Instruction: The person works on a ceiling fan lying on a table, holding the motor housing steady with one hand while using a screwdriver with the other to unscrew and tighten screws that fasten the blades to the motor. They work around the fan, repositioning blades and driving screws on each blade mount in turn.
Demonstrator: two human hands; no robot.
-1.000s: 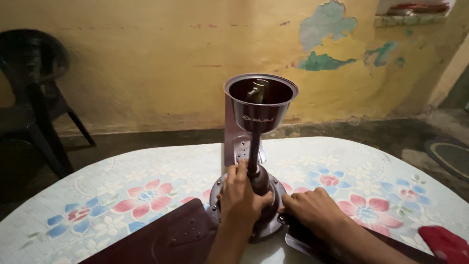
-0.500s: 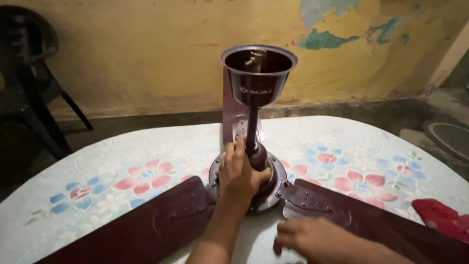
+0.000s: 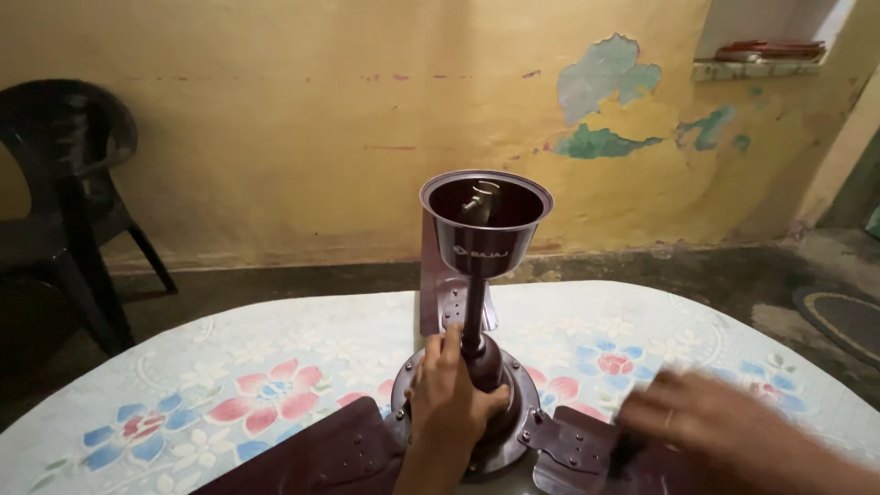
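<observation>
Left hand [image 3: 451, 396] wraps the ceiling fan motor [image 3: 486, 403] hub upright — right hand [image 3: 710, 423], blurred, grip unreadable, hovers over a blade [image 3: 573, 454].

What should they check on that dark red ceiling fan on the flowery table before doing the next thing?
1. Left hand gripping the dark maroon metal ceiling fan motor at the foot of its thin rod: ok.
2. Rod and dark maroon metal cup-shaped canopy standing upright: ok.
3. Right hand steady over the dark maroon blade: not ok, it is blurred.
4. Blade screws tight: cannot tell.
5. Fan resting flat on the white flower-patterned table cover: ok.
6. Right hand holding a tool: cannot tell.
</observation>
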